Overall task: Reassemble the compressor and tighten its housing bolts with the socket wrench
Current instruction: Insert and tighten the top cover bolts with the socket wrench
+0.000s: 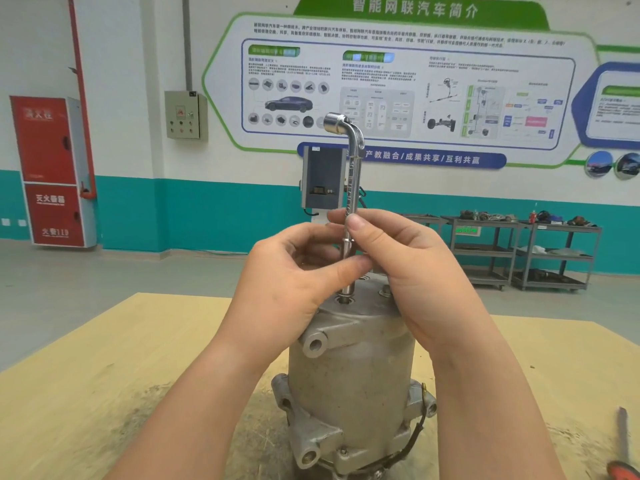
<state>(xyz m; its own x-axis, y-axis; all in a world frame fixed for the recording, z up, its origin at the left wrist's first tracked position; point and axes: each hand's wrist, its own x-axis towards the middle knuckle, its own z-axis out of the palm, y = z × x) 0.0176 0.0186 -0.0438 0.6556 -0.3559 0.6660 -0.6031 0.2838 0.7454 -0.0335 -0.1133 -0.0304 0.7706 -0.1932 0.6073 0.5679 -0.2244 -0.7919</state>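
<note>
A screwdriver [623,445] lies on the wooden table [104,375].

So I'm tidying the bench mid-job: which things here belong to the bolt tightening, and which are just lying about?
In use:
- compressor
- socket wrench, held by left hand and right hand

Lying about:
- red-handled tool at the table edge
- parts carts behind

The compressor [349,368] is of cast metal, grey and matt, with a slightly rough and stained surface. The socket wrench [352,174] is of polished metal, very glossy, like chrome, and smooth. The table [104,368] has a pale wood-like top with a matt finish, scratched and dirty around the compressor. The tool handle [621,471] at the right edge looks like shiny orange-red plastic.
</note>
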